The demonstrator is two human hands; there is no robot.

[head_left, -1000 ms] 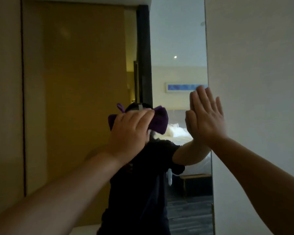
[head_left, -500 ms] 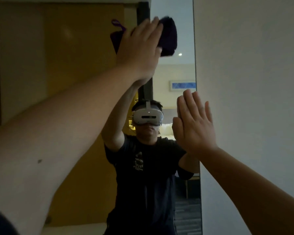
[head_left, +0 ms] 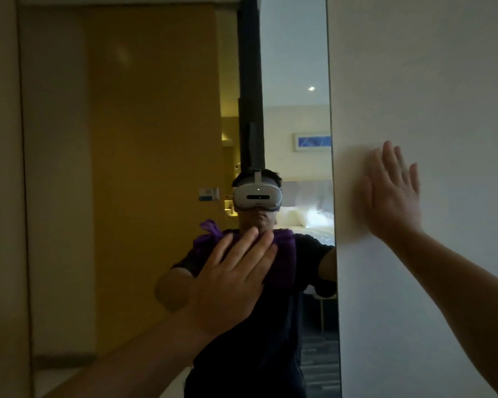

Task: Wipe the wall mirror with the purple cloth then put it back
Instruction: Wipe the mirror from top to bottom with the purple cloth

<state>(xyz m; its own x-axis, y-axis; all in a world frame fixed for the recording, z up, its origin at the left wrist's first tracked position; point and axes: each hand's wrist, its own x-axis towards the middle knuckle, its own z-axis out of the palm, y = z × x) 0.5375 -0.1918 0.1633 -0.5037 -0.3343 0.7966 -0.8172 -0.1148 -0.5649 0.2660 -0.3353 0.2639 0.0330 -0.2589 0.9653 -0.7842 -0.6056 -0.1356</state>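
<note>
The tall wall mirror [head_left: 144, 116] fills the left and middle of the view, its right edge running down beside a white wall. My left hand [head_left: 230, 280] presses the crumpled purple cloth [head_left: 282, 254] flat against the glass at about chest height of the reflection, fingers spread over it. The cloth pokes out above and to the right of my fingers. My right hand [head_left: 391, 193] lies flat and open on the white wall just right of the mirror's edge, holding nothing.
The white wall [head_left: 429, 81] takes up the right third of the view. The mirror reflects a person in a dark shirt with a white headset, a yellow-brown door and a bedroom with a bed. A beige frame strip [head_left: 0, 196] borders the mirror's left side.
My left hand swept the cloth from mid-mirror up to the top, then back down to chest height. My right hand shifted from the mirror's edge onto the white wall.
</note>
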